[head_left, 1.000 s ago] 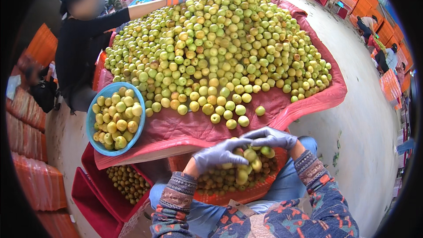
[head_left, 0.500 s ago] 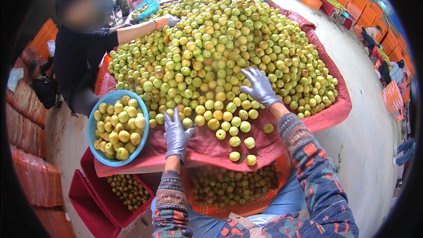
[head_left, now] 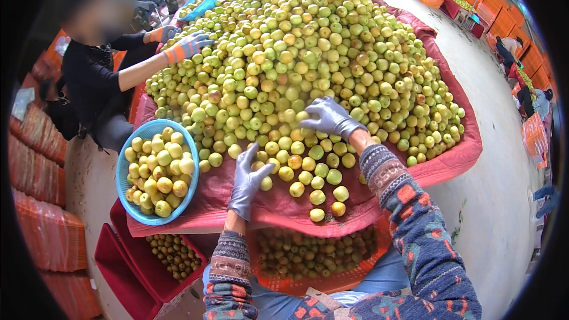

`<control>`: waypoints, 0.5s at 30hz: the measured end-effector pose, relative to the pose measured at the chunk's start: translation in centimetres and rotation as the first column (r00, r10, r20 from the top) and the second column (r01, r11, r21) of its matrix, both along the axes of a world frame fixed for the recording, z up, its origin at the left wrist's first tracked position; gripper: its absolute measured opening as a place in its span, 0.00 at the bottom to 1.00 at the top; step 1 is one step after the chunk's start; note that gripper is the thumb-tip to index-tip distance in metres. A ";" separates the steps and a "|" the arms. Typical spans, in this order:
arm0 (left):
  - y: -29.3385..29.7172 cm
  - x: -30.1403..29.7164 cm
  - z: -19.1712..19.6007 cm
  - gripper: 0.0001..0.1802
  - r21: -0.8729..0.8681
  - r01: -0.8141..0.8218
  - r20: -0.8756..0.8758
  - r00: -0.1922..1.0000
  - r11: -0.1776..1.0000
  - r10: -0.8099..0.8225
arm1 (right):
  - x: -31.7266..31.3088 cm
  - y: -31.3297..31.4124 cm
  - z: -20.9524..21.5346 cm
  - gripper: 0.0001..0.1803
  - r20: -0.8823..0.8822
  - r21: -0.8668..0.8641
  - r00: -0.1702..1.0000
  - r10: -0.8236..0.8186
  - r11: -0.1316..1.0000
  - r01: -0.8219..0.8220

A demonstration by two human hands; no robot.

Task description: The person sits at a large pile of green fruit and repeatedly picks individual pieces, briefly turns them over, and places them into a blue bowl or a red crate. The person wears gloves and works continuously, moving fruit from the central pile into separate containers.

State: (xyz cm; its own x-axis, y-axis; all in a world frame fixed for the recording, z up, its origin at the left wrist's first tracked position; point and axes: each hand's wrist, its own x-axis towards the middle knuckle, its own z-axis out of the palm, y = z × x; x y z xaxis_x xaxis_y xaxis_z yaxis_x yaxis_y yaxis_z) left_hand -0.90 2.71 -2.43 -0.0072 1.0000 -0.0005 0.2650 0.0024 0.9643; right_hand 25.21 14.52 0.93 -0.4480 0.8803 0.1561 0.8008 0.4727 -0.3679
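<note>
A large heap of round yellow-green fruits (head_left: 284, 71), jujube-like and some browned, covers a table with a red padded cloth (head_left: 278, 207). My left hand (head_left: 246, 184), in a grey glove, is open at the heap's near edge, thumb and fingers apart beside a few loose fruits. My right hand (head_left: 332, 120), gloved alike, reaches over the front slope with its fingers pointing left, touching or just above the fruits. It looks open, with nothing plainly held. Several fruits lie spread on the cloth between my hands. Left of my left hand stands a round blue basket (head_left: 122, 186) filled with fruits.
Below the table edge are an orange crate (head_left: 379, 249) and red crates (head_left: 127, 272) holding browner fruits. At the left, a co-worker's gloved hand (head_left: 188, 47) rests on the heap. Stacked orange crates (head_left: 50, 231) line the left side; more people work at the far right.
My left hand has moved slightly right. My right hand has drawn left and its fingers have turned inward. Some front fruits have shifted. The co-worker's hand has pulled back left.
</note>
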 end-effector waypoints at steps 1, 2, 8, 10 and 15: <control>-0.1 0.3 -0.3 0.40 0.049 0.026 -0.152 0.988 0.998 -0.018 | -0.4 -0.4 -0.1 0.28 0.063 -0.012 0.997 0.054 0.998 -0.054; -0.5 0.8 -0.2 0.37 0.095 0.056 -0.181 0.983 0.994 -0.038 | -0.5 -1.7 -0.3 0.28 0.098 -0.004 0.995 0.030 1.000 -0.030; -2.9 2.0 1.1 0.25 0.066 0.406 -0.099 0.912 0.912 -0.399 | -1.4 -6.4 1.2 0.19 -0.242 -0.204 0.936 0.257 0.929 -0.308; -3.9 2.5 2.4 0.23 0.088 0.400 -0.208 0.903 0.912 -0.376 | -3.4 -6.6 3.7 0.13 -0.277 -0.348 0.956 0.099 0.917 -0.196; -4.6 2.7 3.2 0.20 0.175 0.285 -0.409 0.892 0.943 -0.194 | -12.5 -1.8 3.5 0.25 -0.052 0.252 0.990 0.128 0.961 -0.111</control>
State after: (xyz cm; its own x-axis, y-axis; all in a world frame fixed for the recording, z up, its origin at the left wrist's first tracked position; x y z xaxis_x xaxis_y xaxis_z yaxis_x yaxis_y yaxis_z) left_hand 1.80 -1.86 0.76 0.2781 0.9441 0.1772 0.5761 -0.3115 0.7557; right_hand 12.68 12.71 4.42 -0.5288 0.7508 0.3959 0.7104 0.6468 -0.2777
